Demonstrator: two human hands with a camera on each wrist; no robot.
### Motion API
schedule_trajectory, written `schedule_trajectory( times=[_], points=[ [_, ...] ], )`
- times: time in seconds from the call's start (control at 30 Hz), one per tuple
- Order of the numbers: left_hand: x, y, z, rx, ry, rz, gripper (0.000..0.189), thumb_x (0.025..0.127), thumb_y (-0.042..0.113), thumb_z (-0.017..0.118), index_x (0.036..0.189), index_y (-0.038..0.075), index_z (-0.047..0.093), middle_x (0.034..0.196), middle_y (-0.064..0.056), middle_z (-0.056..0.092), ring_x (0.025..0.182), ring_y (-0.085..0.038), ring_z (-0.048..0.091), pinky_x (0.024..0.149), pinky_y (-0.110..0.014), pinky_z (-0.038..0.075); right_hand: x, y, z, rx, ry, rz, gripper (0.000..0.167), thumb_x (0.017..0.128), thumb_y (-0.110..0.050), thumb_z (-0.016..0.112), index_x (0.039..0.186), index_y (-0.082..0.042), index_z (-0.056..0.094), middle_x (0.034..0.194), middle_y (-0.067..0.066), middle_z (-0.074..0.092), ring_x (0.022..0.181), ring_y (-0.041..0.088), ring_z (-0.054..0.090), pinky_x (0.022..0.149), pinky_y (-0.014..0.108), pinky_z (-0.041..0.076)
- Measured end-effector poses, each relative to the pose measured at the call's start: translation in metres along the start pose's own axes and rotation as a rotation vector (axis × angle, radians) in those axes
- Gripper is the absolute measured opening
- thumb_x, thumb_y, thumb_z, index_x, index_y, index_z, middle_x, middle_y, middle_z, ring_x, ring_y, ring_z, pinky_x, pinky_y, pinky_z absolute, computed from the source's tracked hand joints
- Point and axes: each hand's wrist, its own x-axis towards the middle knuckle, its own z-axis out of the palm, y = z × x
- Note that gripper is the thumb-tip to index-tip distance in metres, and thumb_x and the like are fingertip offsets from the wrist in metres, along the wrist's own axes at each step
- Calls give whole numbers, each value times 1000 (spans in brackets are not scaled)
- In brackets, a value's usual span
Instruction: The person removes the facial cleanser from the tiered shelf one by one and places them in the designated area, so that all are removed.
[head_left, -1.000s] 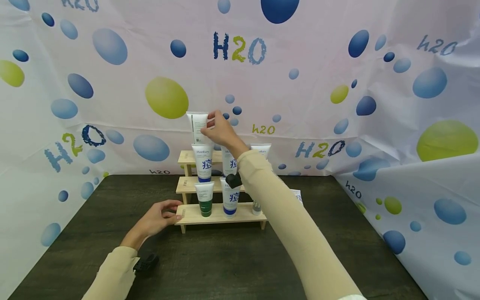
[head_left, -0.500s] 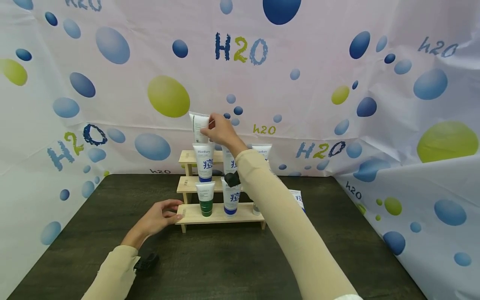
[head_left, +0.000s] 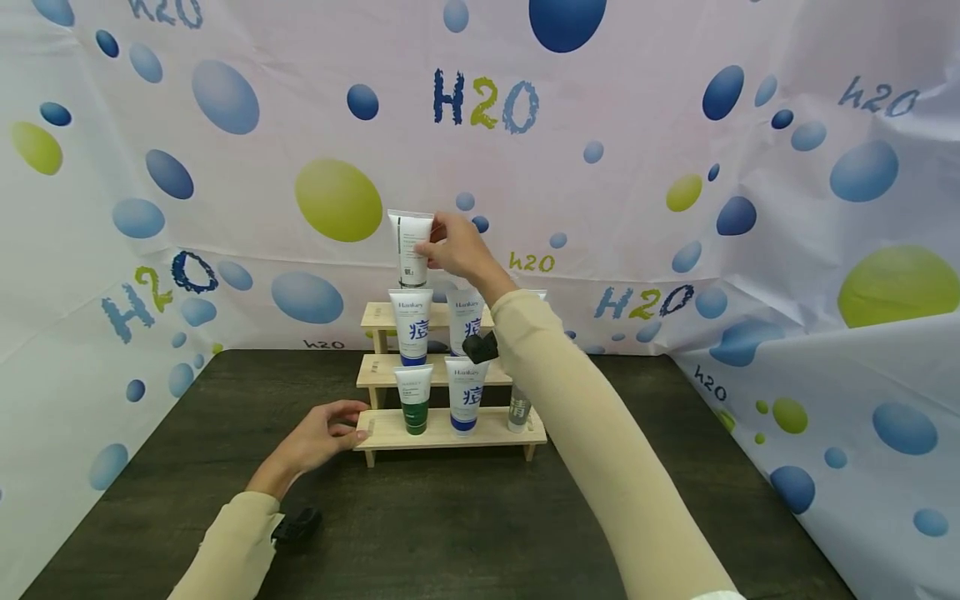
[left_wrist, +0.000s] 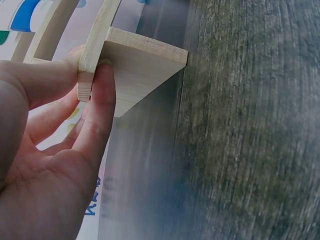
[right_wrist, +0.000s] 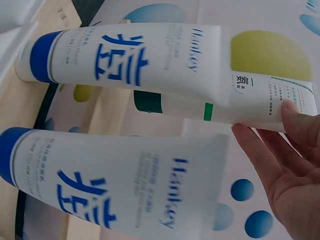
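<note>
High at the back of the stepped wooden stand (head_left: pixel 491 427), my right hand (head_left: pixel 459 246) pinches a white squeeze tube (head_left: pixel 408 250) by its upper side edge. The right wrist view shows that tube's dark green cap (right_wrist: pixel 148 102) pointing toward the top shelf, partly hidden behind a white tube with a blue cap (right_wrist: pixel 135 55). Whether the cap touches the shelf, I cannot tell. My left hand (head_left: pixel 318 437) holds the left end of the bottom shelf; in the left wrist view, thumb and fingers pinch the board's end (left_wrist: pixel 92 70).
White tubes with blue caps stand on the middle shelf, including a left one (head_left: pixel 412 325). The bottom shelf bears a green-and-white tube (head_left: pixel 414 400), a blue-capped tube (head_left: pixel 464 392) and a grey-bottomed tube (head_left: pixel 519 408). The dark tabletop (head_left: pixel 450 533) surrounds the stand; a printed backdrop hangs behind.
My right hand and its tube have risen a little and shifted slightly right, and the tube has straightened from its tilt. My left hand stays at the shelf end.
</note>
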Motion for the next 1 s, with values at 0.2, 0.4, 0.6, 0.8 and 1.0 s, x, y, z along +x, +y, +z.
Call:
schedule_trajectory(
  times=[0.2,0.4,0.6,0.8,1.0],
  points=[
    [-1,0,1,0,4,-19,55,98,12,72,146,-4,50,139,-29,55,113,-30,69,86,-38,58,-2,-10,-20,58,21,-23,30,101,-9,66,127,4,59,123,21,64,112,33,68,92,37,60],
    [-1,-1,2,-8,5,-36,54,98,12,72,146,-3,51,140,-28,55,114,-30,69,87,-37,58,-7,-21,-41,43,21,-44,31,101,-10,66,129,2,59,124,19,64,111,31,68,91,36,61],
    [0,0,2,3,3,-45,55,98,13,72,146,-2,51,139,-27,55,113,-29,69,88,-39,58,-15,-33,-62,57,-2,-58,32,102,-10,65,132,0,58,124,19,64,111,30,68,91,41,61],
    [-1,3,1,1,0,-48,54,98,13,72,145,-2,51,139,-28,55,112,-28,69,87,-37,58,-22,-41,-80,79,-47,-85,32,102,-12,64,132,-2,58,121,17,65,106,29,69,89,43,62],
    [0,3,-1,7,-6,-41,54,98,13,71,146,-3,51,139,-29,54,113,-31,69,87,-37,59,-33,-46,-95,58,-104,-86,32,102,-12,65,132,-4,58,121,17,67,105,29,70,87,42,62]
  ],
)
